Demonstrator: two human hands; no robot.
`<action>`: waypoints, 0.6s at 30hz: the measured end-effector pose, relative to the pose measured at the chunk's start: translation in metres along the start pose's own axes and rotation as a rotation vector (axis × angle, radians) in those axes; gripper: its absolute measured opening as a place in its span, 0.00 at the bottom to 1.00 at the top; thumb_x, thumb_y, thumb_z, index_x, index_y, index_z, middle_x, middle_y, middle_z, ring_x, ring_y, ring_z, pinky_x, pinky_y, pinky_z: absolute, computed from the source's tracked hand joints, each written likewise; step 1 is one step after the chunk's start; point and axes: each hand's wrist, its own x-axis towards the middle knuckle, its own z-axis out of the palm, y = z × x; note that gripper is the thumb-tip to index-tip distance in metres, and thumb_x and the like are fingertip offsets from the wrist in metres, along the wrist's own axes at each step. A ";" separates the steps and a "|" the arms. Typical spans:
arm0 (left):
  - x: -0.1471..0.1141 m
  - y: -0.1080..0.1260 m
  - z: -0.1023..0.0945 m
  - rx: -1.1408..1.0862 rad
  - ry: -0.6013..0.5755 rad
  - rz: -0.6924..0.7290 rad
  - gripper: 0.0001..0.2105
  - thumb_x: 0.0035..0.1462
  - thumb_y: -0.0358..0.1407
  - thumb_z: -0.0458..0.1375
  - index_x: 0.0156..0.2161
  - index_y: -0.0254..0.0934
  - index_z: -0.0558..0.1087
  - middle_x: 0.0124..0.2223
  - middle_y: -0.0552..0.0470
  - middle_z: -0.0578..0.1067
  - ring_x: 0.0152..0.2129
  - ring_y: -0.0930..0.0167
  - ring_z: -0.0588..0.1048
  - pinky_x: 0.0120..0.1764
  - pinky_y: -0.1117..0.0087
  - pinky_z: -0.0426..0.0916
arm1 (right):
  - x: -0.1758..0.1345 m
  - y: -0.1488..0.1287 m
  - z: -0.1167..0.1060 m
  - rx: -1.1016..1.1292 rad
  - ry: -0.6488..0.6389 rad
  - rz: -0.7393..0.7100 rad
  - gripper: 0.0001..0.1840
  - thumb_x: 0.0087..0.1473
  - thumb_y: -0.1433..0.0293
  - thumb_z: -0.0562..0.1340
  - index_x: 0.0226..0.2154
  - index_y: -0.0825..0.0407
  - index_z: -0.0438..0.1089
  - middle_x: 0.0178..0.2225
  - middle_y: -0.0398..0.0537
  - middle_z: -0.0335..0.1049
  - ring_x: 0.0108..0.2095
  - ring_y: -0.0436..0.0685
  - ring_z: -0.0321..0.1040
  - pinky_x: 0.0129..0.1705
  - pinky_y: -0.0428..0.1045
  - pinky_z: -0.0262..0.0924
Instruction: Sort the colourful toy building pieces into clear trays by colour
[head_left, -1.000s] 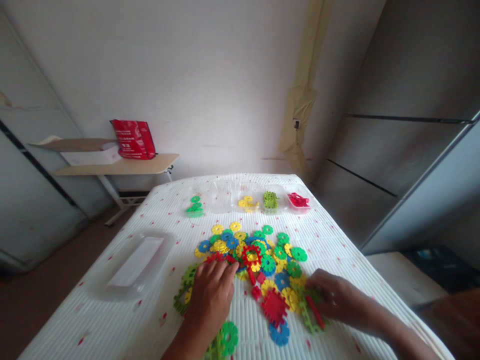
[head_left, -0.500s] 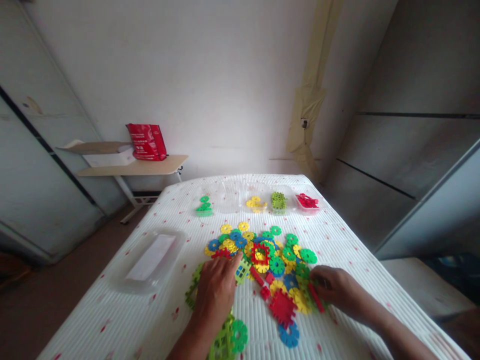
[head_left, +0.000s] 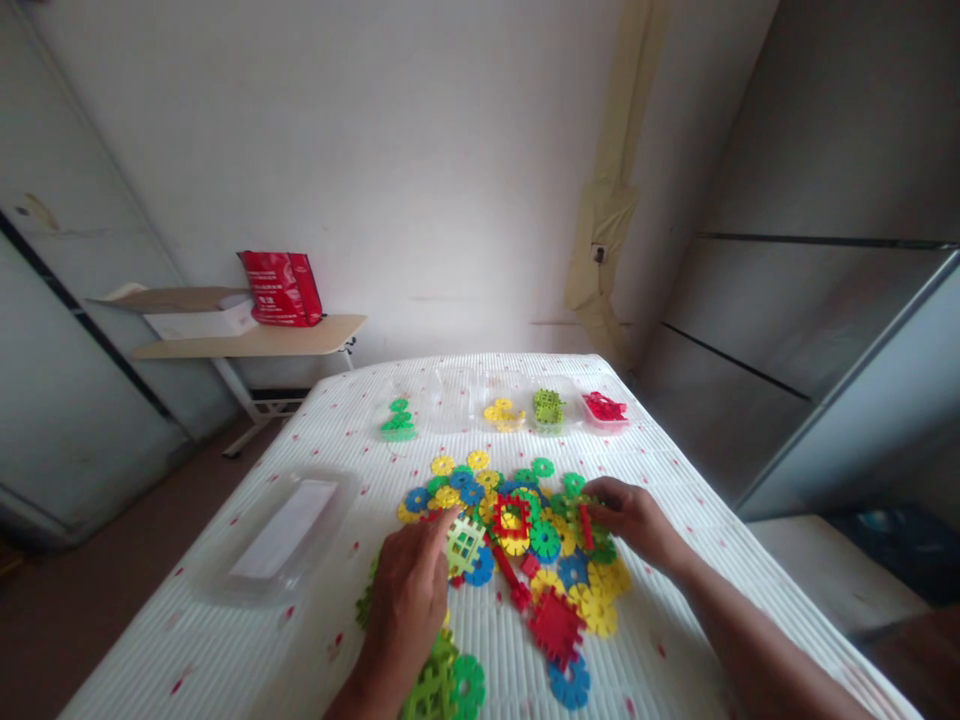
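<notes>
Grip of the left hand [head_left: 411, 575] is narrow, thumb and forefinger against a pale green square plastic lattice piece [head_left: 466, 545], which tilts up over the near left part of a heap of notched plastic discs [head_left: 540, 545] in yellow, green and blue. On the right, the right hand [head_left: 634, 515] keeps a narrow grip at the heap's right edge, fingers around a slim red plastic bar [head_left: 586, 527] with green beside it; the fingers hide how far that green part reaches.

Between the hands, a red square plastic frame [head_left: 498, 518] lies on the discs. Nearer the person, a solid red toothed square [head_left: 556, 622] touches a blue notched disc [head_left: 570, 683]. By the left wrist are lime green lattice pieces [head_left: 431, 690], just beside a green notched disc [head_left: 477, 690].

Across the far side of the table [head_left: 360, 450], clear plastic compartments hold, from left to right, green discs [head_left: 398, 422], yellow discs [head_left: 499, 414], lime squares [head_left: 549, 406] and red pieces [head_left: 604, 407]. Well left of the heap, a clear plastic tray [head_left: 339, 500] bears a white paper strip [head_left: 285, 530].
</notes>
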 end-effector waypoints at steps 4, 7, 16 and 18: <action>0.002 0.001 -0.003 -0.029 0.049 0.010 0.15 0.55 0.25 0.46 0.46 0.37 0.68 0.36 0.49 0.74 0.34 0.69 0.72 0.38 0.68 0.67 | 0.002 0.000 0.000 -0.096 0.121 -0.085 0.13 0.48 0.61 0.58 0.33 0.53 0.67 0.20 0.39 0.61 0.21 0.47 0.55 0.22 0.44 0.52; 0.003 0.002 -0.005 -0.062 0.054 0.012 0.14 0.55 0.25 0.46 0.42 0.37 0.69 0.34 0.50 0.74 0.33 0.70 0.72 0.37 0.69 0.67 | -0.005 -0.007 0.001 -0.191 0.168 -0.178 0.13 0.48 0.61 0.58 0.33 0.52 0.67 0.23 0.42 0.64 0.23 0.49 0.58 0.24 0.45 0.55; 0.002 0.003 -0.006 -0.135 -0.011 -0.015 0.12 0.56 0.25 0.45 0.36 0.37 0.69 0.34 0.50 0.72 0.34 0.69 0.70 0.37 0.67 0.66 | -0.009 -0.008 -0.005 0.109 0.111 -0.007 0.15 0.47 0.59 0.58 0.33 0.53 0.65 0.22 0.41 0.63 0.22 0.48 0.57 0.23 0.45 0.54; 0.001 0.003 -0.006 -0.141 -0.015 -0.021 0.12 0.56 0.25 0.44 0.36 0.38 0.69 0.34 0.50 0.72 0.34 0.69 0.70 0.37 0.67 0.66 | -0.009 -0.005 -0.004 0.065 0.030 0.000 0.14 0.48 0.60 0.57 0.33 0.53 0.65 0.22 0.40 0.62 0.21 0.47 0.56 0.22 0.44 0.53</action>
